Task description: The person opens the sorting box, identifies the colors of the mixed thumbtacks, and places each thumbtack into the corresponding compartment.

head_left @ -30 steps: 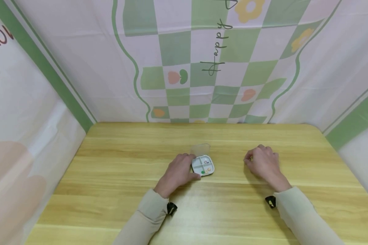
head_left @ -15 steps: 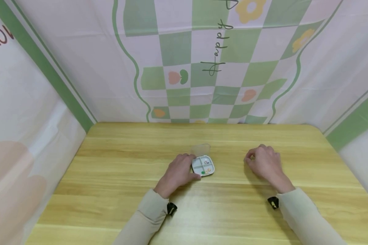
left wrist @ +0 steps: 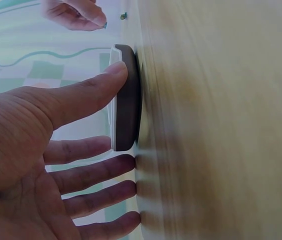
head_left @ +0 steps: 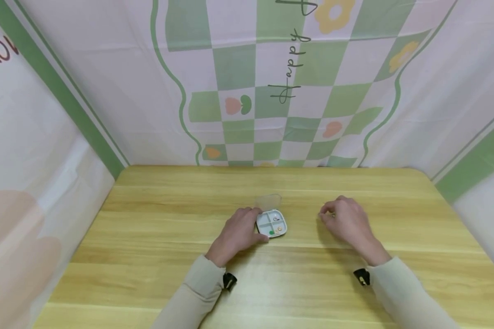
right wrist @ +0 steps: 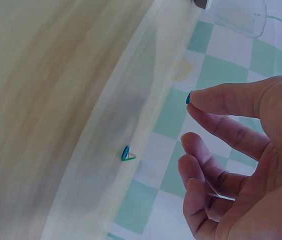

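Note:
My left hand [head_left: 239, 230] grips the left side of a small white four-compartment pill box [head_left: 265, 229], thumb at the near edge and index finger at the far one. In the left wrist view the box's dark base [left wrist: 127, 100] shows flat on the table. Its clear lid [head_left: 269, 201] is flipped back. The two right compartments hold several tiny pieces, one of them green [head_left: 271, 232]. To the right, my right hand [head_left: 347, 221] pinches a tiny blue-green piece [right wrist: 188, 98] between thumb and index fingertip, above the table. A similar blue-green piece [right wrist: 126, 153] with a thin green part lies below it.
The wooden table [head_left: 169, 274] ends at the back against a hanging cloth [head_left: 267, 68] with green and white checks. More cloth [head_left: 33, 160] hangs along the left side. Each wrist wears a black strap-like device [head_left: 229, 281].
My right hand has shifted a little to the left, nearer to the pill box, with its fingertips still pinched. The left hand and the box stay in place.

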Demonstrator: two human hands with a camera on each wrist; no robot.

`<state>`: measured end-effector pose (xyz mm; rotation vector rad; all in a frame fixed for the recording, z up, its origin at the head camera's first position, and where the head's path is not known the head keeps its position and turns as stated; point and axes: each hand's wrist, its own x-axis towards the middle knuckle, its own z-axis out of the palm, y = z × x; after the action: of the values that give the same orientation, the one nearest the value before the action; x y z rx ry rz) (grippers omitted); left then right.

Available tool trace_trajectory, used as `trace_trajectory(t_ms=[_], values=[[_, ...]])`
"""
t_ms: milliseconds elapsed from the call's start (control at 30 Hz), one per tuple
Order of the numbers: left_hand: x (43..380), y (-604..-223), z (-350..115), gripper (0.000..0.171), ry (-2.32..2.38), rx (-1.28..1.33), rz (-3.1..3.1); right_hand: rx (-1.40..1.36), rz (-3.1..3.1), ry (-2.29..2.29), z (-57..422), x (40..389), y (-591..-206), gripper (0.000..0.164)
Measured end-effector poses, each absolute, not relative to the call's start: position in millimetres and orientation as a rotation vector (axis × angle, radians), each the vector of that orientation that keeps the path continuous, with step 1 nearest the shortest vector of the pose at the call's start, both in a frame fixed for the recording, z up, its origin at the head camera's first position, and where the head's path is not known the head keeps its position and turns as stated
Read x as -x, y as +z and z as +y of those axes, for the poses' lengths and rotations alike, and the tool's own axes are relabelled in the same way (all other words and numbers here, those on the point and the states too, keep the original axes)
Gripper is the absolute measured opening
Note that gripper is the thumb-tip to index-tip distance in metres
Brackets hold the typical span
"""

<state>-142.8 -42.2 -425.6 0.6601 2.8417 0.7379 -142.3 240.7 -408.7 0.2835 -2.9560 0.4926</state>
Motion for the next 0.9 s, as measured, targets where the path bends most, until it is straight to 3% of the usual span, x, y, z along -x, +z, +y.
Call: trace_trajectory(t_ms=[900], values=[[145,-428,-43,0.066,0.780,-0.652,2.838,-0.383,-2.878,0.635,179,142,-406,0.004]])
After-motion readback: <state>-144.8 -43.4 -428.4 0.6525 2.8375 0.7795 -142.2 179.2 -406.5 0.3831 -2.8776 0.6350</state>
